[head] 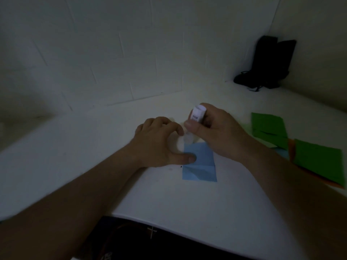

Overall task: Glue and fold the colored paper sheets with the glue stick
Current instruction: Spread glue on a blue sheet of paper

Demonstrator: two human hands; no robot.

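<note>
Right hand: your right hand (216, 128) grips the glue stick (197, 114), tip down at the blue paper's far edge.
Left hand: your left hand (159, 141), fingers arched, thumb pressing the blue paper (200, 166) on the desk (169, 199).
Green sheets (317, 160): at your right.

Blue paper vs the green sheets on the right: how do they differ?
The blue paper lies between the hands, creased and partly folded; the green sheets lie flat in a loose overlapping pile.
The left hand presses the blue paper, with the right hand holding the glue stick over it; the green sheets are untouched.
Both rest on the white table.
</note>
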